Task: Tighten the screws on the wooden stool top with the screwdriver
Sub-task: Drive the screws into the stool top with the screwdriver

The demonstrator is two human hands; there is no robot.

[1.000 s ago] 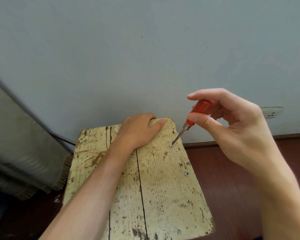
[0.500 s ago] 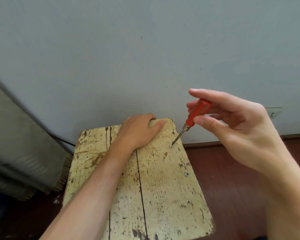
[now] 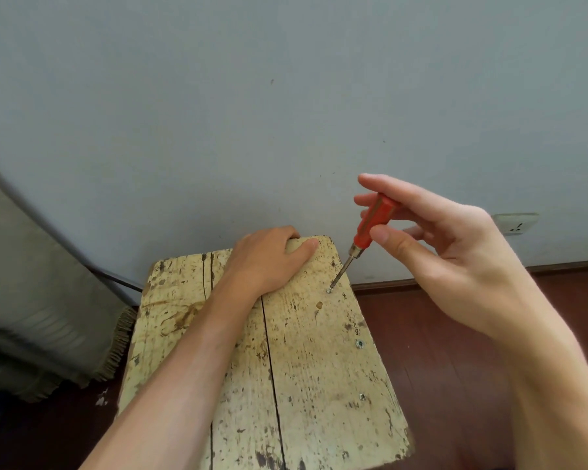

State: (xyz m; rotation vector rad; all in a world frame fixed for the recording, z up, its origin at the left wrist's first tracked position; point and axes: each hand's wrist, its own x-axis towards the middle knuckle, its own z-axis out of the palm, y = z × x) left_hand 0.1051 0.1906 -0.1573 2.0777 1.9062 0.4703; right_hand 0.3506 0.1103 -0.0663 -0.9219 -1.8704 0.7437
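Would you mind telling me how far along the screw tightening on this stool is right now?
Done: nothing I can confirm; tightness doesn't show. In hand: the right hand pinches the red screwdriver, its tip in the far screw, while the left hand grips the far edge of the stool top. Likely left: the middle screw and near screw along the right edge, untouched at present.

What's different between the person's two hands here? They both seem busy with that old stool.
The left hand lies low on the stool top, gripping its far edge; the right hand is raised off it, to the right. The left hand holds only wood; the right hand pinches the red screwdriver between thumb and fingers, its tip on the far screw. Both are bare.
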